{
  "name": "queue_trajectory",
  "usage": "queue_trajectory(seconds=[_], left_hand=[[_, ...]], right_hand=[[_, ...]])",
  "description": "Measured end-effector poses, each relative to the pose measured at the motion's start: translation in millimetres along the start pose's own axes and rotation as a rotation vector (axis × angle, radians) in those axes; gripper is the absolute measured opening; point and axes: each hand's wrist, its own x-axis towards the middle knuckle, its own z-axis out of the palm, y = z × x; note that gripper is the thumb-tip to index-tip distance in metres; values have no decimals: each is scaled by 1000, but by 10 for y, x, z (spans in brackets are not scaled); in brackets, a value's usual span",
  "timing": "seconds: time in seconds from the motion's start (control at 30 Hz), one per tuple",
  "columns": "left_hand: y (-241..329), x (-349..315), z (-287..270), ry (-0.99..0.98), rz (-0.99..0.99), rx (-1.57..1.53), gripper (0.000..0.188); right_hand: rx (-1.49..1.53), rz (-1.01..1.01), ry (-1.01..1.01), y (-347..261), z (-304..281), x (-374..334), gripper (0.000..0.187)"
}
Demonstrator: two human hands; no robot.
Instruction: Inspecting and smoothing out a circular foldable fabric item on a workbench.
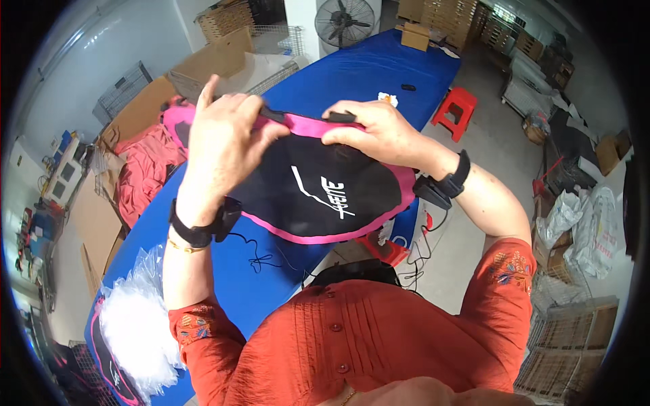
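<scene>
Both my hands hold up a black fabric piece (271, 179) with a bright pink border and white print, its kind unclear to me. It hangs over the blue table, rounded edge toward me. My left hand (227, 139) pinches its upper edge at the left, where a dark strip shows by the fingers. At the right, my right hand (372, 132) grips the same pink edge between thumb and fingers, beside a short black tab (340, 118). A pink-edged part (177, 128) shows beyond my left hand; whether it joins the held piece, I cannot tell.
The blue-covered table (365, 61) runs away from me, with a small cardboard box (415, 36) at its far end. Clear plastic bags (139, 331) lie near left. Pink cloth (150, 166) sits in a carton at left. A red stool (455, 111) stands right of the table.
</scene>
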Motion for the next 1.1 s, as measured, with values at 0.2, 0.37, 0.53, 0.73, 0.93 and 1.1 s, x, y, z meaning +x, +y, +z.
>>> queue_trajectory(seconds=[0.2, 0.37, 0.53, 0.73, 0.93, 1.1], left_hand=[[-399, -2, 36, 211, -61, -14, 43], [-712, -102, -236, 220, -514, -89, 46], [-968, -217, -376, 351, -606, -311, 42], [-1159, -402, -585, 306, -695, -260, 36], [-1371, -755, -783, 451, -736, -296, 35], [-1645, -1274, -778, 518, -876, -348, 33]], right_hand=[[126, 206, 4, 338, -126, -199, 53], [296, 404, 16, 920, -104, -924, 77], [481, 714, 93, 1734, 312, -1783, 56], [460, 718, 8, 2497, 1224, -2243, 36], [661, 494, 646, 2800, 1099, -1755, 17], [300, 243, 878, 2269, 178, -977, 19]])
